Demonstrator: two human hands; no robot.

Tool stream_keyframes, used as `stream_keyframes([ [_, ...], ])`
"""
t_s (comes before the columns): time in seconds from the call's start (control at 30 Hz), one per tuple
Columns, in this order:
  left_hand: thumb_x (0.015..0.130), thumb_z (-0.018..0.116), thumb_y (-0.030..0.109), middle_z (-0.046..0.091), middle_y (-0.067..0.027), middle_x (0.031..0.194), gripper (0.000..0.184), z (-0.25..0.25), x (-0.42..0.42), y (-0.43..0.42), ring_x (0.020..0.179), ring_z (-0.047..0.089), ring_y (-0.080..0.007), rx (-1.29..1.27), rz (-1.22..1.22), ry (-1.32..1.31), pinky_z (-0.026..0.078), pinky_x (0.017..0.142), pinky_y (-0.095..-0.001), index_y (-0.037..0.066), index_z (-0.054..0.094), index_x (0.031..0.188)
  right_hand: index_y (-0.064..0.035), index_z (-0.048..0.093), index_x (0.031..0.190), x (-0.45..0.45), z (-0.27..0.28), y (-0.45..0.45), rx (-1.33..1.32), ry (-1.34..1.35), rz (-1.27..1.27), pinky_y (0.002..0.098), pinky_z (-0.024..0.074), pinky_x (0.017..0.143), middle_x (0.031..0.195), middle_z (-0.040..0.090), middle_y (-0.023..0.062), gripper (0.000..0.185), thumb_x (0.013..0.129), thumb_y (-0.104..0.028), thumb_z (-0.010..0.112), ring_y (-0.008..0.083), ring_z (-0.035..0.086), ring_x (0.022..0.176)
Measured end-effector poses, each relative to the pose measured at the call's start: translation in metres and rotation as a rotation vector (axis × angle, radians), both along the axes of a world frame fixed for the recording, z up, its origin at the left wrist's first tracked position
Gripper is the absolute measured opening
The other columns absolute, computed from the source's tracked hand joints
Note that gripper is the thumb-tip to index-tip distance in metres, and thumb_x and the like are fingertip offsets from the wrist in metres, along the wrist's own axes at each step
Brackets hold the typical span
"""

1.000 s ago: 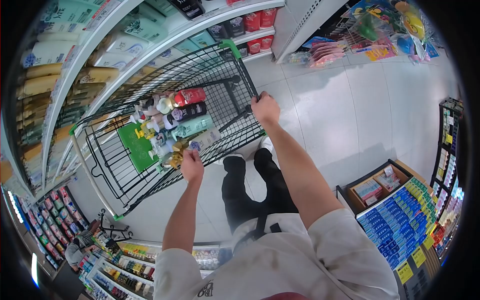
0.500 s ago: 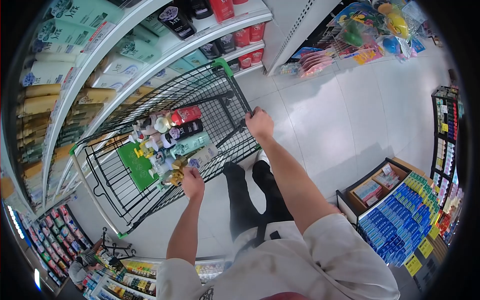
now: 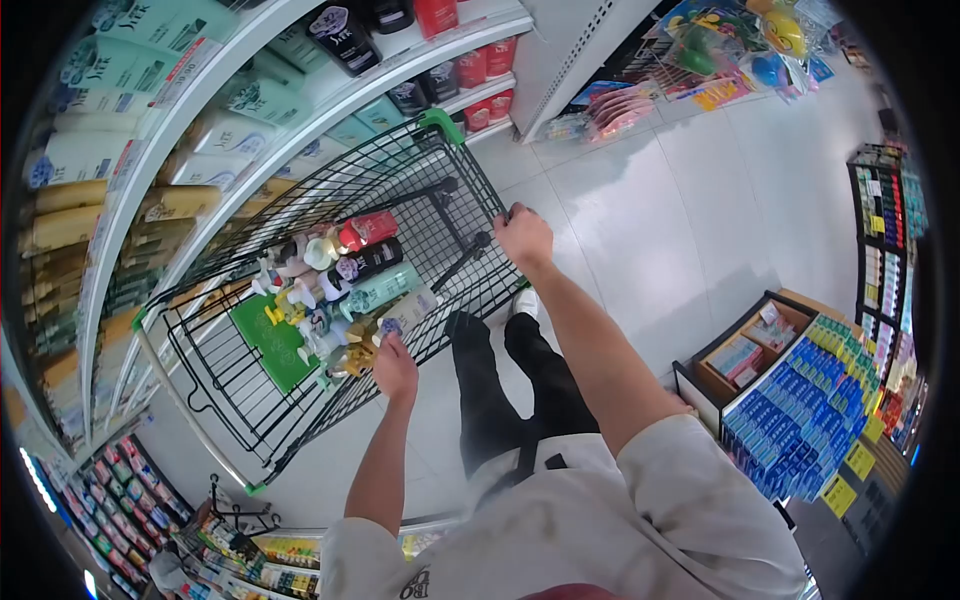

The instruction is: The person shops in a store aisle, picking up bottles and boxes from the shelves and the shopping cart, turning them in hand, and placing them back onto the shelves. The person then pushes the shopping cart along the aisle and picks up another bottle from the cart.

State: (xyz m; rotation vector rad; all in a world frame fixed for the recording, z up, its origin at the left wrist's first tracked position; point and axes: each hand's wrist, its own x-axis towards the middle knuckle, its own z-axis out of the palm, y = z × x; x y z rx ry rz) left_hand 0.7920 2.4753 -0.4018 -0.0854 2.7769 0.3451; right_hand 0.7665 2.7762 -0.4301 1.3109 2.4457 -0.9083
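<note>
A black wire shopping cart (image 3: pixel 420 190) with green corner pieces stands in front of me. Several pump bottles lie in it, among them a red bottle (image 3: pixel 368 230), a black bottle (image 3: pixel 375 258), a mint bottle (image 3: pixel 385 288) and a white bottle (image 3: pixel 408 308), beside a green panel (image 3: pixel 275 342). My right hand (image 3: pixel 525 236) is closed round the cart's rim at its right end. My left hand (image 3: pixel 395 366) is closed on the near side rim, close to the white bottle and a gold bottle (image 3: pixel 355 358).
Shelves of bottles (image 3: pixel 200 110) run along the left and top, close to the cart. A display of blue boxes (image 3: pixel 795 420) stands at the right. Hanging toys (image 3: pixel 700 50) are at the upper right. Another person (image 3: pixel 168 572) is at the lower left.
The cart and both hands have shifted slightly in view, with the cart's handle end now lower. The hands keep their closed pose on the rim. My feet have changed position.
</note>
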Motion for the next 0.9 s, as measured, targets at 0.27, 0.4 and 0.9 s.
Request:
stream_keyframes([
  [0.27,0.1,0.038,0.031,0.051,-0.0063,0.07,0.035,-0.013,-0.011,-0.029,0.056,0.052,-0.0156,0.748,0.33,-0.234,0.045,0.054,-0.0306,0.002,0.047,0.084,-0.0028,0.061,0.091,0.001,0.0,-0.004,0.064,-0.022,0.006,0.046,0.0504,0.078,0.09,0.065,0.0177,0.032,0.083,-0.034,0.055,0.0371,0.063,0.086],
  [0.4,0.1,0.041,0.026,0.048,-0.0037,0.076,0.027,-0.023,-0.027,-0.04,0.057,0.048,-0.0113,0.964,0.419,-0.274,0.043,0.054,-0.0262,0.004,0.044,0.085,-0.0036,0.061,0.09,0.0,-0.002,-0.005,0.098,-0.036,0.006,0.046,0.0502,0.077,0.09,0.065,0.018,0.033,0.083,-0.035,0.055,0.0365,0.063,0.086],
  [0.9,0.093,0.049,0.011,0.053,-0.0082,0.081,0.008,-0.066,-0.188,-0.046,0.068,0.062,-0.0212,1.123,0.758,-0.266,0.053,0.062,-0.031,0.004,0.045,0.095,-0.0039,0.06,0.085,-0.007,-0.003,-0.011,0.239,-0.166,0.038,0.0452,0.0506,0.073,0.085,0.066,0.0176,0.035,0.085,-0.037,0.051,0.036,0.064,0.081],
])
